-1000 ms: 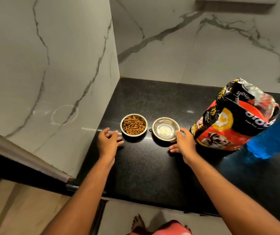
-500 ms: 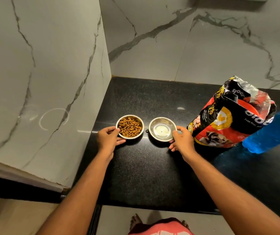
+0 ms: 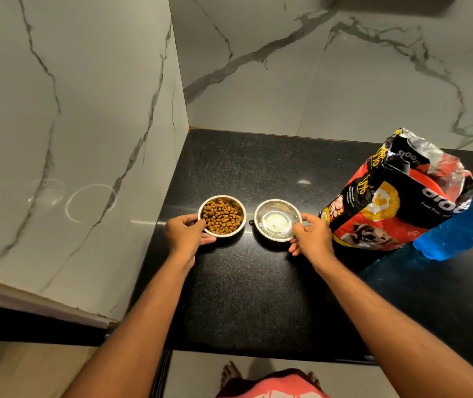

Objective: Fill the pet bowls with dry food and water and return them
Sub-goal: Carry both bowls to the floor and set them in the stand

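Two small steel bowls stand side by side on the black counter. The left bowl holds brown dry kibble. The right bowl holds clear water. My left hand grips the near left rim of the kibble bowl, thumb on the rim. My right hand grips the near right rim of the water bowl. Both bowls appear to rest on the counter.
A red and black dog food bag with an open crumpled top stands right of the water bowl. A blue water bottle lies beside it at the right edge. Marble walls close the left and back sides. My feet show below the counter's front edge.
Both hands have closed in from beside the bowls and now grip their rims. The bowls have stayed in place on the counter.
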`<action>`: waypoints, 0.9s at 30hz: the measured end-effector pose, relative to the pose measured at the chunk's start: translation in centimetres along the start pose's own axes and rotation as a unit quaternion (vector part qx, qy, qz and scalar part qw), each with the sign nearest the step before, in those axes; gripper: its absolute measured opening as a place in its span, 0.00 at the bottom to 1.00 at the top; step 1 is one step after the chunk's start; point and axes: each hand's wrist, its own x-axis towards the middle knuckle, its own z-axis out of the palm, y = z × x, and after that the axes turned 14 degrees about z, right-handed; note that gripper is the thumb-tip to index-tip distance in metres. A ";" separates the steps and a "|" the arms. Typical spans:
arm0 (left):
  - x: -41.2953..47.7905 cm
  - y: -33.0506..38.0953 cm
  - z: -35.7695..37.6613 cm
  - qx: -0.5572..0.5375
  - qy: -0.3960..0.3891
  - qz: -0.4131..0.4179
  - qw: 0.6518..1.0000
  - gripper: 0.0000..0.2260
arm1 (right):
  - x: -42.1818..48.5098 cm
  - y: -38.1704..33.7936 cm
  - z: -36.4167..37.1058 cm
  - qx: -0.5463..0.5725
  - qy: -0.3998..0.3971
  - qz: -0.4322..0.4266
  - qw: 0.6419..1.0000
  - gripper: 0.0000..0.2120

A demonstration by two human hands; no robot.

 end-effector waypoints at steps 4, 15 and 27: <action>-0.4 0.1 -0.1 -0.001 0.004 0.001 1.000 0.12 | -0.1 0.0 -0.1 -0.005 -0.006 -0.011 1.000 0.13; -1.6 -0.5 -0.6 -0.008 0.014 -0.011 1.000 0.11 | -0.4 0.4 -0.4 -0.011 -0.026 -0.037 0.999 0.14; -3.4 -0.5 -1.8 -0.007 0.034 -0.011 0.999 0.11 | -1.3 0.8 -0.5 -0.015 -0.044 -0.052 0.998 0.15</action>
